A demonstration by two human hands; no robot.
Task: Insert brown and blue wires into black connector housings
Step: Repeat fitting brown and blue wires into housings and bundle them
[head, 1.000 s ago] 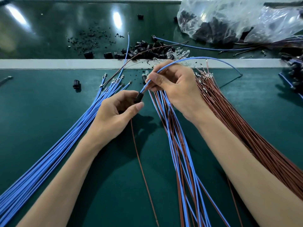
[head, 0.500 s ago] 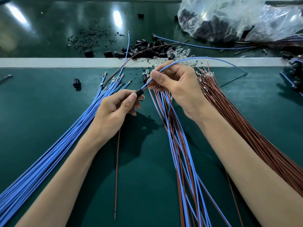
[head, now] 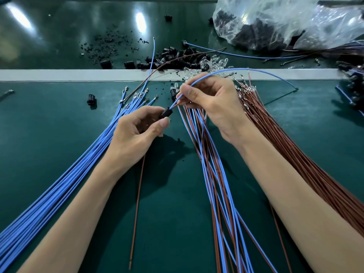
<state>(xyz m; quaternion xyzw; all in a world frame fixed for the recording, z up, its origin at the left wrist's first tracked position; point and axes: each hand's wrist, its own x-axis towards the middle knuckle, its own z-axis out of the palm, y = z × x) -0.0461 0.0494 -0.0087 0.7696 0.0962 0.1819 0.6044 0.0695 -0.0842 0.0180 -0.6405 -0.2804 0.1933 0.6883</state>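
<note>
A thick bundle of blue wires (head: 69, 174) lies on the green counter (head: 49, 134), running from the lower left corner up toward the middle. Near its top end, one loose black housing (head: 91, 99) sits alone.

Just left of the middle, the left hand (head: 136, 133) is curled round a small black connector housing (head: 165, 113), held between thumb and fingers. The housing is tilted. Its long way runs from lower left to upper right, and its free end points up and right, at the other hand. A single brown wire (head: 138, 203) comes out from under this hand and runs almost straight down to the bottom of the frame. Its top end is hidden by the hand.

The right hand (head: 214, 103) pinches one blue wire (head: 236, 69) near its tip. The tip meets the housing's upper right end, but I cannot tell how far in it goes. The rest of this wire bends up over the hand and comes down at the right.

Below the right hand lies a mixed pile of blue and brown wires (head: 214, 184). Further right, a bundle of brown wires (head: 295, 154) slants to the lower right corner. At the top middle is a heap of black housings (head: 173, 58), and at the upper right is a clear plastic bag (head: 285, 22).
</note>
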